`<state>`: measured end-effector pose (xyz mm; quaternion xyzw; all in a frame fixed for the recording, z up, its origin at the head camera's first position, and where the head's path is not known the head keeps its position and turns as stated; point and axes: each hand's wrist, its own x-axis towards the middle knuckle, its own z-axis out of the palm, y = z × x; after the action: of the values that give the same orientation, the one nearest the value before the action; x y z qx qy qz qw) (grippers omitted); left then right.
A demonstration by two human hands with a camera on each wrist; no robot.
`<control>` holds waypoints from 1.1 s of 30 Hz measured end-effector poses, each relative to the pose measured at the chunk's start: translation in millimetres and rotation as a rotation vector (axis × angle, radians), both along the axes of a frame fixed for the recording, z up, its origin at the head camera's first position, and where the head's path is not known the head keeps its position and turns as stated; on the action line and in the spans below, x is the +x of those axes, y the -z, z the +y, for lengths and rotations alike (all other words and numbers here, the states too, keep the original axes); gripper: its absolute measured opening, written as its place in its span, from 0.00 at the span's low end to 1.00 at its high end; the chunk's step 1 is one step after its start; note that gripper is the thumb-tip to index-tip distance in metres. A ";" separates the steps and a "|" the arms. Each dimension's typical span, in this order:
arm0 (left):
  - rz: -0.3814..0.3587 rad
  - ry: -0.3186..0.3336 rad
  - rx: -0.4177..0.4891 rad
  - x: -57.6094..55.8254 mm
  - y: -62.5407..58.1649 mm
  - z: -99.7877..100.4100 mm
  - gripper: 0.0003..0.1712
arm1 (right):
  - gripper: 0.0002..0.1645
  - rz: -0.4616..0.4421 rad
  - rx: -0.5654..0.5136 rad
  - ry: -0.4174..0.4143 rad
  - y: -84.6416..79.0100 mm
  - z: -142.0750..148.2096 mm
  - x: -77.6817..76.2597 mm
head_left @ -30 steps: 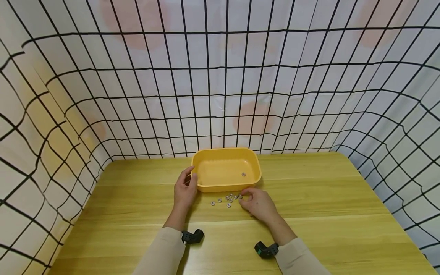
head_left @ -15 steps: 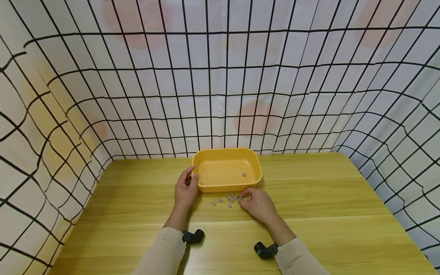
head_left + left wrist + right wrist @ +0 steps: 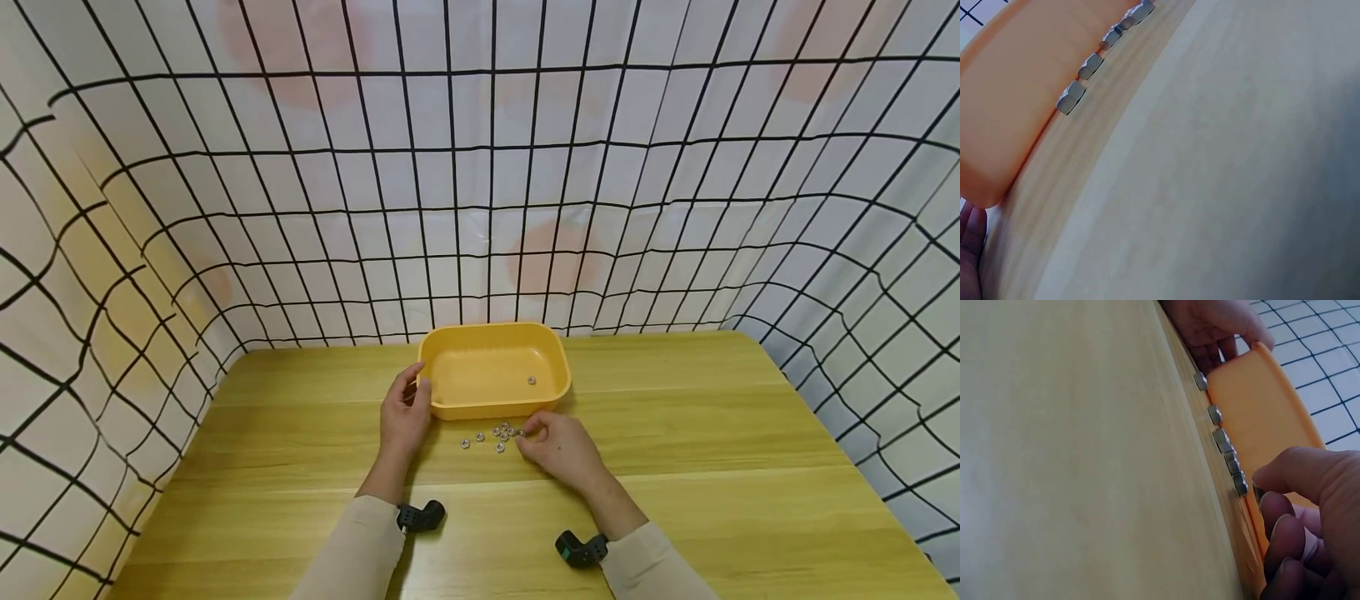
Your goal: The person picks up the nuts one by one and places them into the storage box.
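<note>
My right hand [image 3: 564, 448] pinches a small metal hex nut [image 3: 1258, 493] between thumb and forefinger, by the front wall of a yellow plastic tray [image 3: 480, 412]. Much of that nut is hidden by the fingertips. Several more nuts [image 3: 480, 437] lie on the table in front of the tray, most of them bunched just left of the pinching fingers. Inside the tray, toward its right side, sits a single nut [image 3: 532, 380]. My left hand [image 3: 403, 421] rests against the tray's left end, its fingers loosely bent and touching the outer wall near the rim.
The wood-grain table [image 3: 300, 467] extends on both sides of the tray. A white curtain with a black grid [image 3: 480, 183] hangs behind and around it. Both wrists carry black camera mounts [image 3: 422, 517].
My right hand has drawn back slightly toward the front and left, with the pinched nut between its fingertips. The left hand and the tray have stayed in place.
</note>
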<state>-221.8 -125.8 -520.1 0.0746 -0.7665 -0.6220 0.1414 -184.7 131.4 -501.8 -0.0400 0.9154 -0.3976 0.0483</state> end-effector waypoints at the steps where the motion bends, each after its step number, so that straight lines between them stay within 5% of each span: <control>1: 0.000 0.000 0.000 0.0 -0.1 0.0 0.20 | 0.08 -0.002 -0.008 -0.003 -1.0 -0.4 0.8; 33: 0.003 -0.001 0.006 -0.6 2.5 -0.3 0.20 | 0.08 0.080 -0.083 -0.054 -27.5 -11.8 13.8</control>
<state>-222.4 -126.0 -522.6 0.0745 -0.7643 -0.6244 0.1427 -170.9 119.7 -474.3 -0.0826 0.8979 -0.4320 0.0206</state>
